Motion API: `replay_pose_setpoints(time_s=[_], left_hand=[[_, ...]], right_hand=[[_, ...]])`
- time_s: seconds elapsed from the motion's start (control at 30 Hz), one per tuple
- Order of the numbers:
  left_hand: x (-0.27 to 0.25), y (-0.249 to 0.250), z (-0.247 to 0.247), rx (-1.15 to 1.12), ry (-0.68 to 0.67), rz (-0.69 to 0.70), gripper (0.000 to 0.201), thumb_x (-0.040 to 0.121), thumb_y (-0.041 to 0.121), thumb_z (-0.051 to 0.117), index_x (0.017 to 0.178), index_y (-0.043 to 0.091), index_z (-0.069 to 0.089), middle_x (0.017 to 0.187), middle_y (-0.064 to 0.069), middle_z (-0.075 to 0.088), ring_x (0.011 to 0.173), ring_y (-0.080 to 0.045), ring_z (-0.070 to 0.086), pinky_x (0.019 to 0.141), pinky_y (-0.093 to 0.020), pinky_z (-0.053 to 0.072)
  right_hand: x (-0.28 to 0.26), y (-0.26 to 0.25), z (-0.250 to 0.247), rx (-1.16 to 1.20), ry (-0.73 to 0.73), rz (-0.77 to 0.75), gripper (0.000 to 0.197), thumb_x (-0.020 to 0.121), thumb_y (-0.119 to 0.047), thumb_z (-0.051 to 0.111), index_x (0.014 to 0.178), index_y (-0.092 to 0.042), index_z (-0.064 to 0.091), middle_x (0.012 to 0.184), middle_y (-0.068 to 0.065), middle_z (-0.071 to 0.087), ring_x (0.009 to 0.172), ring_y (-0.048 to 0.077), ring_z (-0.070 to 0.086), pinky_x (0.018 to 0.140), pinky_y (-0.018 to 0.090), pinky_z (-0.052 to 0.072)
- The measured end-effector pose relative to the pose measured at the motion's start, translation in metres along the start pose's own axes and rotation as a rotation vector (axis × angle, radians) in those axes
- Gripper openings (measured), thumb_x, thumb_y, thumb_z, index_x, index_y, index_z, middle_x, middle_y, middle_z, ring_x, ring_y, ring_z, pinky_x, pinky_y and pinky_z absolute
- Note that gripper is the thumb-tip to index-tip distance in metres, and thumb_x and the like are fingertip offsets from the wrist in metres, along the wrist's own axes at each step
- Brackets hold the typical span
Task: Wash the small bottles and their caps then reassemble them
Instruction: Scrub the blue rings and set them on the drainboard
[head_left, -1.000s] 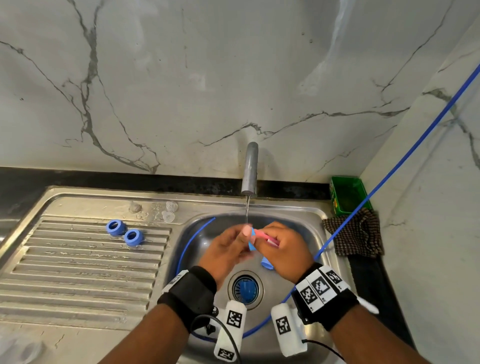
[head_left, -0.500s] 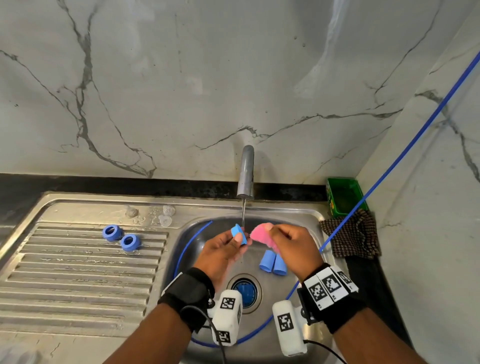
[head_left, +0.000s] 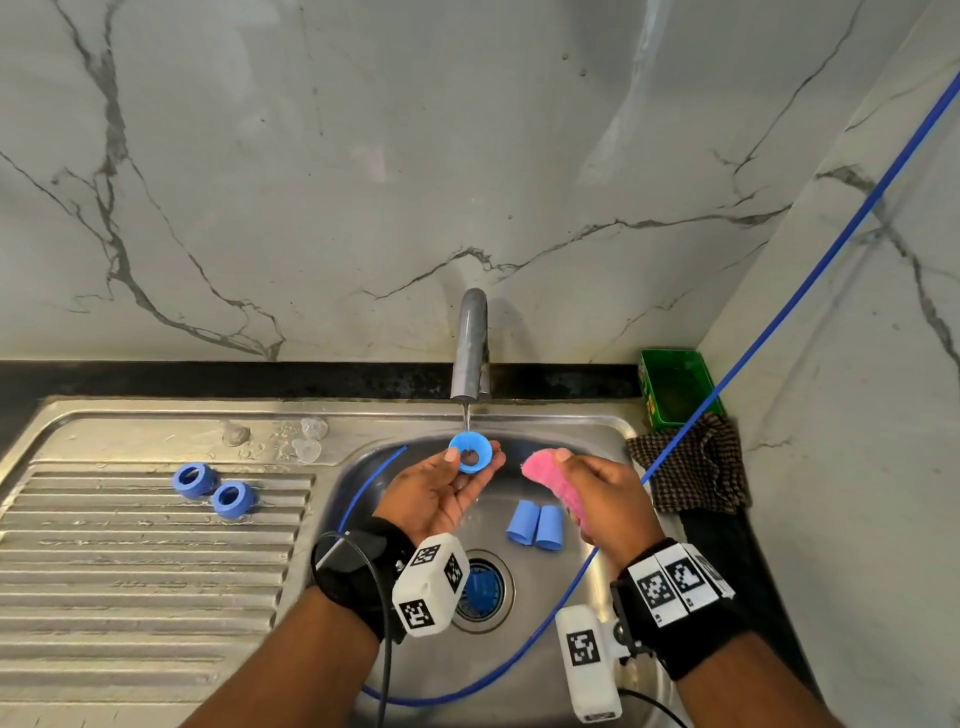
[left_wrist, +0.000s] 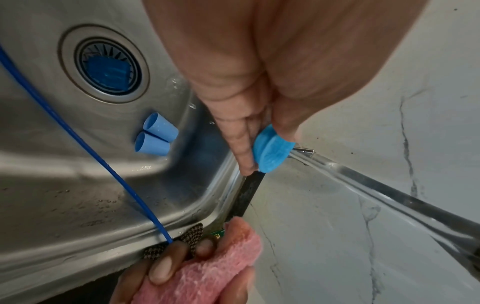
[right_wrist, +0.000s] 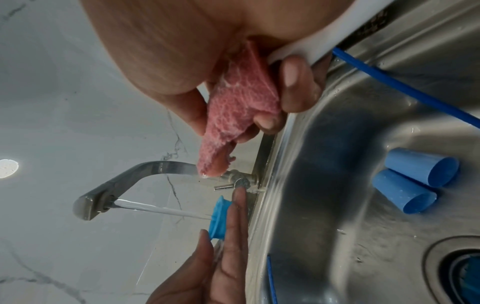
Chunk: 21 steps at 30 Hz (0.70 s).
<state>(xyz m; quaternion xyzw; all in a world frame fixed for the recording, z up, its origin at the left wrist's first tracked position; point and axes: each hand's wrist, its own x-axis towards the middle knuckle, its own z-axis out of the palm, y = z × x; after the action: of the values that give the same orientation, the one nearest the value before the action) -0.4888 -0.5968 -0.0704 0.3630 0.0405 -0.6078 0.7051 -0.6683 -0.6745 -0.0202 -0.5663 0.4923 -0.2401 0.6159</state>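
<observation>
My left hand (head_left: 472, 460) pinches a blue cap (head_left: 467, 441) between thumb and fingers and holds it under the thin water stream (head_left: 466, 415) from the tap (head_left: 471, 348). The cap's open side faces up toward me. In the left wrist view the same cap (left_wrist: 272, 152) sits at the fingertips. My right hand (head_left: 576, 483) grips a pink sponge (head_left: 545, 473) just right of the cap, apart from it. Two small blue bottles (head_left: 535, 525) lie side by side on the sink floor below the hands. Two more blue caps (head_left: 195, 480) (head_left: 234, 499) rest on the drainboard.
The steel sink basin (head_left: 519, 649) has a blue drain strainer (head_left: 483, 590) and a blue hose (head_left: 779, 322) running into it. Small clear pieces (head_left: 309, 441) lie at the drainboard's back. A green tray (head_left: 675, 387) and a checked cloth (head_left: 696, 467) sit at the right corner.
The hands were together with the sponge on the cap. They have separated: the left hand has raised the cap under the stream, and the right hand has drawn the sponge away to the right.
</observation>
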Motion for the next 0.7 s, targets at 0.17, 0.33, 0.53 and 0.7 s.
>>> replay_pose_setpoints(time_s=[0.17, 0.33, 0.53, 0.7], left_hand=[[-0.002, 0.004, 0.004, -0.023, -0.018, -0.005, 0.030, 0.103, 0.005, 0.041, 0.120, -0.015, 0.056, 0.125, -0.035, 0.062, 0.116, -0.044, 0.063, 0.093, -0.043, 0.056], [-0.005, 0.005, 0.014, -0.014, -0.018, -0.041, 0.031, 0.105, 0.006, 0.039, 0.123, -0.013, 0.054, 0.126, -0.035, 0.062, 0.115, -0.042, 0.063, 0.093, -0.043, 0.056], [-0.007, 0.008, 0.016, -0.072, -0.028, -0.021, 0.032, 0.105, 0.007, 0.038, 0.121, -0.014, 0.055, 0.127, -0.035, 0.061, 0.116, -0.044, 0.062, 0.094, -0.044, 0.054], [-0.016, 0.016, 0.027, -0.055, -0.077, -0.025, 0.033, 0.106, 0.008, 0.037, 0.124, -0.015, 0.052, 0.128, -0.036, 0.060, 0.116, -0.043, 0.062, 0.092, -0.043, 0.055]], right_hand=[[-0.003, -0.007, 0.000, 0.006, -0.019, 0.023, 0.035, 0.105, -0.012, 0.047, 0.075, -0.013, 0.064, 0.033, -0.015, 0.045, 0.032, -0.006, 0.047, 0.039, 0.006, 0.036], [-0.006, -0.008, 0.000, 0.028, -0.019, 0.025, 0.026, 0.105, -0.012, 0.047, 0.090, -0.009, 0.067, 0.034, -0.016, 0.046, 0.035, -0.008, 0.049, 0.041, 0.006, 0.037], [-0.005, 0.003, -0.004, -0.019, 0.021, 0.034, 0.028, 0.105, -0.019, 0.050, 0.085, -0.015, 0.069, 0.036, -0.018, 0.046, 0.036, -0.008, 0.048, 0.040, 0.007, 0.035], [-0.010, 0.008, -0.004, -0.043, 0.052, 0.020, 0.030, 0.103, -0.026, 0.054, 0.082, -0.018, 0.073, 0.037, -0.014, 0.043, 0.033, 0.000, 0.038, 0.038, 0.011, 0.029]])
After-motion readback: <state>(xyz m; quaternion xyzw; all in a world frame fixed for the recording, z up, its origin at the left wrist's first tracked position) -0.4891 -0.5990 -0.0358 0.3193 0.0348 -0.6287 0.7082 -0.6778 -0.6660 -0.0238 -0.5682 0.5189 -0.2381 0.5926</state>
